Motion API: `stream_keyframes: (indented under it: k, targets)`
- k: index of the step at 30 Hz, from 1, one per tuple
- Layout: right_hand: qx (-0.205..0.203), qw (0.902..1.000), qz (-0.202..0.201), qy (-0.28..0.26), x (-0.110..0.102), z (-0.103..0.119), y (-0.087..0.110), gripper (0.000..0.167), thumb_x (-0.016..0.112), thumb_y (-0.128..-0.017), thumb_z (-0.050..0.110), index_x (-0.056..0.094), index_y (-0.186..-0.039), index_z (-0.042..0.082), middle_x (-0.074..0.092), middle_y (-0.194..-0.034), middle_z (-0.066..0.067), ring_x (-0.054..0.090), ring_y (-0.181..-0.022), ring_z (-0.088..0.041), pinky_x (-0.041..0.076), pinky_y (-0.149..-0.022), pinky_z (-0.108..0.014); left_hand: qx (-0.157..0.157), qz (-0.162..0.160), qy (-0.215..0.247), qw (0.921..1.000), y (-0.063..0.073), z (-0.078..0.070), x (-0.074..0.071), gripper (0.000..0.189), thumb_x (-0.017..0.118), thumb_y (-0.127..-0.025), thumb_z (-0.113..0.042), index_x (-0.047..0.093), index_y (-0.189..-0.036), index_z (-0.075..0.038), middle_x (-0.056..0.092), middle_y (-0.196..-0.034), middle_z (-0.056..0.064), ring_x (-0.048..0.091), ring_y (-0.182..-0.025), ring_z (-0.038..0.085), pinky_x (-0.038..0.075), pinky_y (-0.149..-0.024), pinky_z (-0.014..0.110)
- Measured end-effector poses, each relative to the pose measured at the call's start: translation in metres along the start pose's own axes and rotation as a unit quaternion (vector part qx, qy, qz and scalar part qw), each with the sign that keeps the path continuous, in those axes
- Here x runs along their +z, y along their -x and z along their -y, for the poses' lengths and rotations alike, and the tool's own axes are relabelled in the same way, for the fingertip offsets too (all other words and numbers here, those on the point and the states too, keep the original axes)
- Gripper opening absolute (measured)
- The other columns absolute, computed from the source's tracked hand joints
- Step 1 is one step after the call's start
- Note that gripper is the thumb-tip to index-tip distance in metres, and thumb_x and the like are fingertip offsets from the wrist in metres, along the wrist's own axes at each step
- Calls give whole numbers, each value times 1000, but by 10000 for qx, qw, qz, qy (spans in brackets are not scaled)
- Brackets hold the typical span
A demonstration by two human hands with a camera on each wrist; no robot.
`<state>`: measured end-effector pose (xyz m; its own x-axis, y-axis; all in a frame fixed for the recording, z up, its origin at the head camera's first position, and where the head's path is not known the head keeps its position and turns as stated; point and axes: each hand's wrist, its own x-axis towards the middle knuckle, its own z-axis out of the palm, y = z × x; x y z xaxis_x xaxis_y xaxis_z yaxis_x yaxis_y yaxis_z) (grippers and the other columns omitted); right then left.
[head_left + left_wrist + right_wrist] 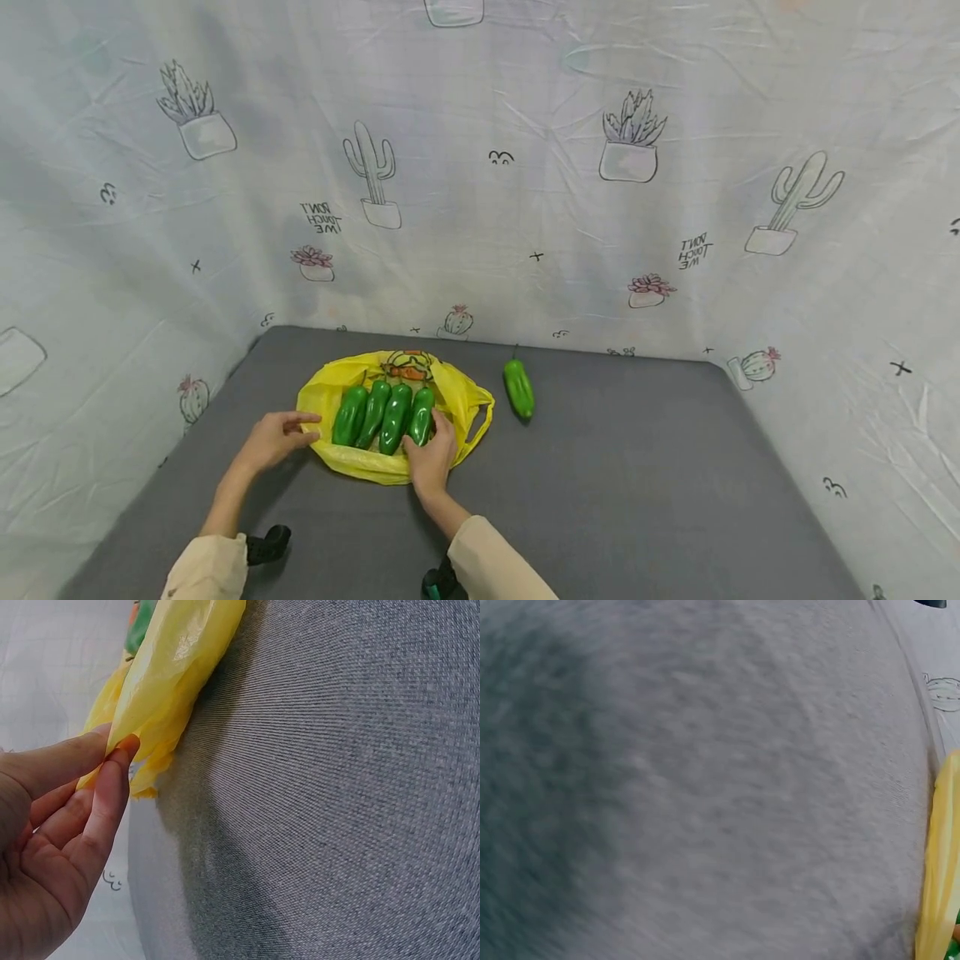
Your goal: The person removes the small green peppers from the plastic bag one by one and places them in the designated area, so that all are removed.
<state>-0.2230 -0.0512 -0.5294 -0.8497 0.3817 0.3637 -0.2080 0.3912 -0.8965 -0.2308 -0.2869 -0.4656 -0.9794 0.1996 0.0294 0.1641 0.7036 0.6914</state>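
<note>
A yellow plastic bag (360, 463) lies on the table with its mouth spread wide. Several glossy green peppers (349, 415) sit side by side inside it. My left hand (272, 440) pinches the bag's left edge between thumb and fingers; the left wrist view shows the yellow film (176, 667) caught at the fingertips. At the bag's right side, my right hand (433, 463) holds the rightmost pepper (423, 407), thumb on one side and fingers on the other. The right wrist view catches only a strip of the bag (939, 862) at its edge.
One more green pepper (519, 388) lies on the grey table (645, 475), right of the bag's handle loop (480, 421). A pale curtain (480, 208) printed with potted cacti surrounds the table's back and sides. Black wrist devices (268, 546) sit by the sleeves.
</note>
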Motion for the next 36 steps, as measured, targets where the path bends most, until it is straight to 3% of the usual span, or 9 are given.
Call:
stream_keyframes:
  k: [4, 10, 13, 18, 22, 26, 31, 36]
  targets:
    - [27, 9996, 245, 115, 1, 3, -3, 46, 79, -69, -7, 64, -113, -5, 62, -100, -15, 57, -94, -31, 45, -84, -46, -5, -18, -24, 10000, 1, 0, -1, 35, 68, -89, -12, 63, -115, 11, 62, -77, 6, 49, -64, 17, 39, -56, 30]
    - [188, 9971, 563, 466, -1, 10, -2, 56, 76, -76, -5, 54, -127, -7, 55, -115, -20, 53, -107, -35, 44, -90, -48, 21, 3, -49, 10000, 2, 0, -4, 34, 67, -89, -11, 63, -115, 11, 61, -76, 5, 48, -64, 17, 39, -56, 30]
    - [132, 9960, 656, 599, -2, 12, -1, 52, 76, -78, -3, 55, -125, -9, 53, -118, -21, 52, -110, -35, 44, -92, -47, 20, 5, -62, 10000, 2, -2, -5, 34, 67, -89, -11, 63, -114, 12, 60, -76, 6, 48, -65, 17, 39, -56, 30]
    - [193, 9935, 863, 720, -4, 13, 1, 62, 81, -74, 1, 53, -127, -13, 49, -125, -22, 49, -117, -34, 43, -95, -43, -27, -8, -65, 10000, 3, -4, -6, 34, 67, -89, -10, 63, -115, 12, 60, -77, 6, 47, -65, 17, 38, -57, 31]
    - [210, 9925, 802, 897, -4, 12, 2, 67, 85, -70, 5, 54, -126, -14, 51, -124, -23, 51, -115, -35, 44, -94, -43, -38, -15, -70, 10000, 3, -4, -6, 35, 67, -90, -11, 63, -115, 11, 62, -79, 8, 49, -66, 18, 39, -58, 32]
    - [-16, 9923, 602, 1085, -6, 8, -1, 52, 87, -67, 9, 64, -110, -9, 61, -101, -16, 59, -94, -29, 49, -81, -39, -47, -27, -128, 9999, 2, -3, -6, 36, 67, -90, -14, 63, -115, 11, 64, -83, 9, 52, -69, 18, 41, -59, 34]
    - [-283, 9920, 704, 1010, -12, 2, -7, 26, 84, -68, 10, 65, -84, 1, 60, -71, -3, 55, -64, -13, 46, -57, -27, -81, -30, -150, 9998, 0, -1, -5, 36, 68, -90, -15, 63, -116, 10, 65, -85, 10, 54, -71, 18, 42, -60, 35]
    - [64, 9911, 1032, 844, -20, -2, -12, 17, 79, -73, 12, 64, -74, 5, 56, -60, 2, 49, -50, -5, 41, -46, -21, -41, 22, -133, 9999, -1, -1, -4, 37, 67, -91, -16, 63, -117, 10, 66, -85, 10, 57, -72, 19, 43, -61, 35]
